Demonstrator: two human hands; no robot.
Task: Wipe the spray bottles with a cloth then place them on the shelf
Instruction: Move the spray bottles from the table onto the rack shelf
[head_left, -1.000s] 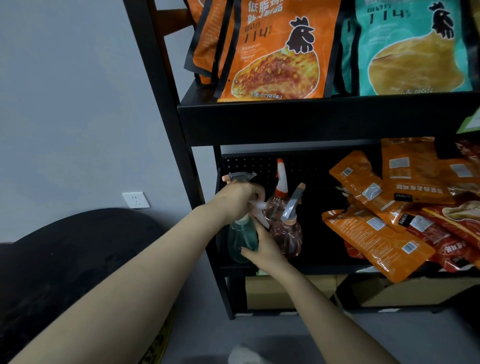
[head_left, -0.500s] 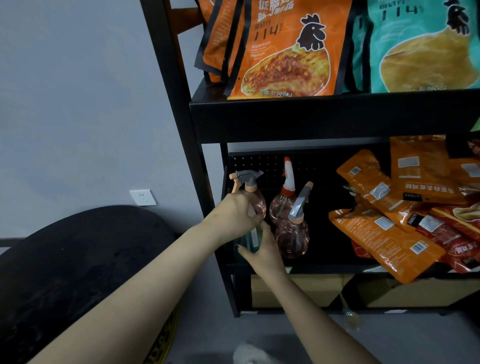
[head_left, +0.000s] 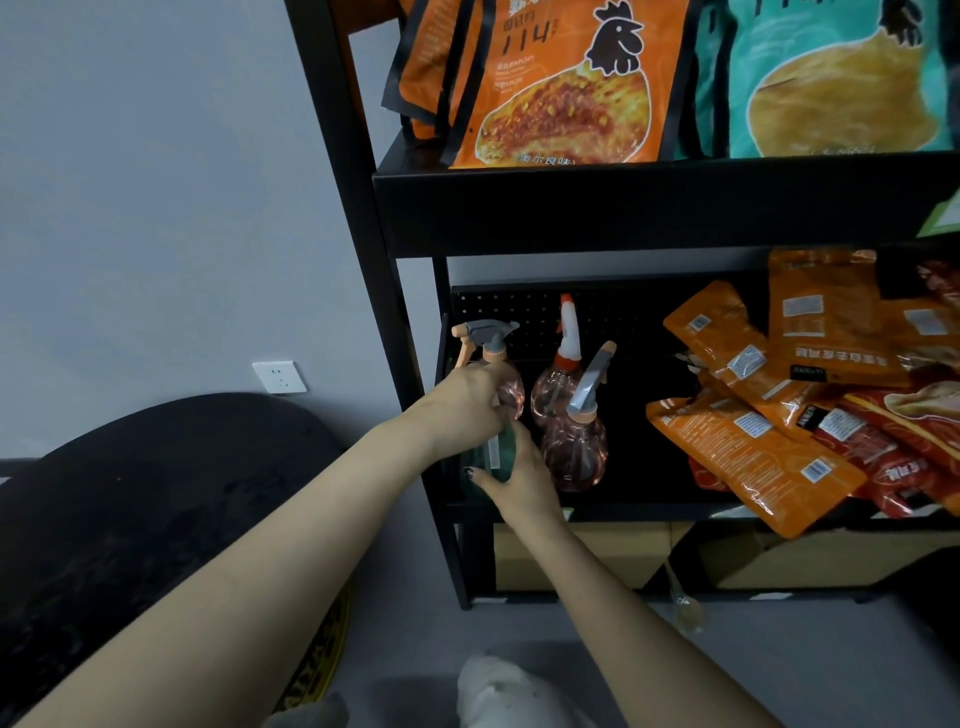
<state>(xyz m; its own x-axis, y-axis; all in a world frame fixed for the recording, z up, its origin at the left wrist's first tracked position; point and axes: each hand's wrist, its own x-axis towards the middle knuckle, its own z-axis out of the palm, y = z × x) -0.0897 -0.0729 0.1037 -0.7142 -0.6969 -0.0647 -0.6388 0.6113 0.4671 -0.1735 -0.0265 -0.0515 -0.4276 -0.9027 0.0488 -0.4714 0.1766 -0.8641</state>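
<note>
A grey floor (head_left: 779, 665) and grey wall (head_left: 156, 182) frame a black shelf (head_left: 623, 208). Nearest, a white cloth (head_left: 498, 691) lies at the bottom edge. Both forearms reach to the lower shelf's left end, where the right hand (head_left: 524, 480) cups a green bottle (head_left: 496, 452) from below, fingers curled round it, and the left hand (head_left: 467, 402) closes over its top. Just behind stand three pink spray bottles (head_left: 574, 447). Orange packets (head_left: 753, 441) are heaped to the right; larger bags (head_left: 561, 88) stand above.
</note>
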